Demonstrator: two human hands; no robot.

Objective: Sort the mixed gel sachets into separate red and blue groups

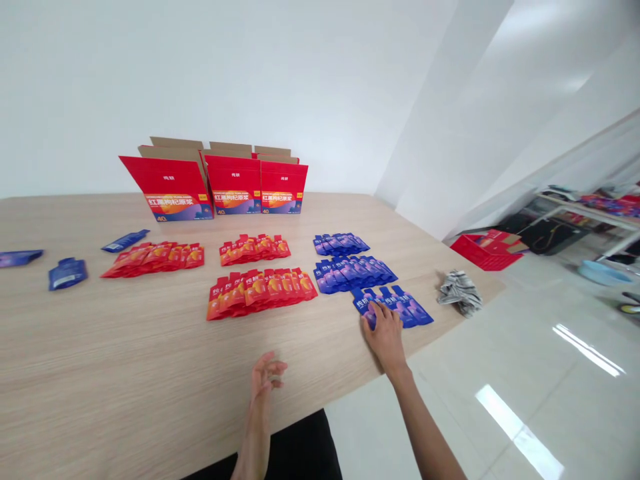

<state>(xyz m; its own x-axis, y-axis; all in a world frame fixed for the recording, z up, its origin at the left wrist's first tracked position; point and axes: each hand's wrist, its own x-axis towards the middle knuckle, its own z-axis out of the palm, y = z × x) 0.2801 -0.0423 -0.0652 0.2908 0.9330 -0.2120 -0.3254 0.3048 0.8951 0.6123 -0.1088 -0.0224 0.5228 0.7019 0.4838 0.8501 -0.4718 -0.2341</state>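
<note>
My right hand [387, 337] is over the front row of blue pouches [407, 308] at the table's right side. Its thumb and bent fingers are on the leftmost blue pouch of that row and partly cover it. My left hand [265, 380] hovers near the table's front edge, fingers loosely curled and apart, with nothing in them. Behind the right hand, more blue pouches lie overlapped in a middle row [353, 275] and a back row [341, 245]. Left of these, red pouches are fanned out in a front row [263, 293] and a back row [254, 250].
Three open red cartons [230, 193] stand along the wall. Another red pouch pile [157, 259] lies at left, near a few loose blue pouches [68, 273]. A striped cloth [460, 293] rests at the table's right edge. Beyond it, a red crate [487, 250] holds cardboard.
</note>
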